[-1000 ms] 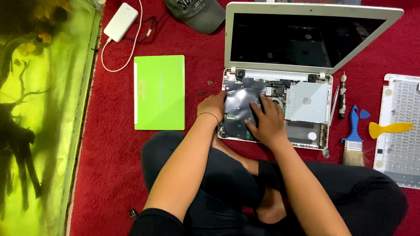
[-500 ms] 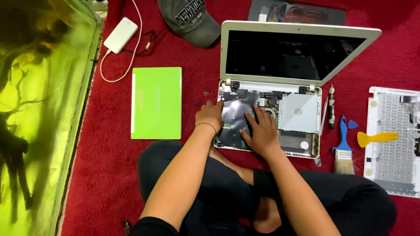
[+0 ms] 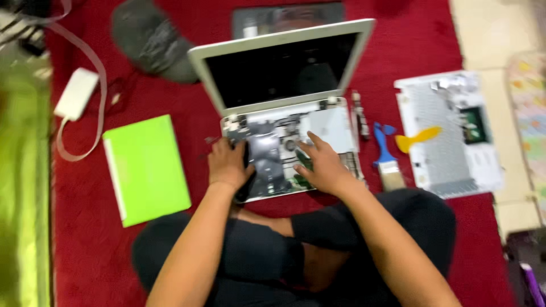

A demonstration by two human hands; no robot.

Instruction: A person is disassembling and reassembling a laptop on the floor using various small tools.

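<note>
Both hands working in opened laptop (image 3: 284, 142): left hand (image 3: 227, 165) gripping its left edge, right hand (image 3: 321, 165) lying open, fingers pressing the board; next prob needing careful lifting

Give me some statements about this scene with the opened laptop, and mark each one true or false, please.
1. Both hands rest on the open base of the laptop. True: the left hand is at its left edge, the right hand near its middle.
2. The green notebook lies to the right of the laptop. False: it lies on the left side.
3. A blue-handled brush lies between the laptop and the removed keyboard panel. True.
4. The yellow pry tool is in the right hand. False: it lies on the keyboard panel.
5. The laptop screen is lit. False: it is dark.
</note>
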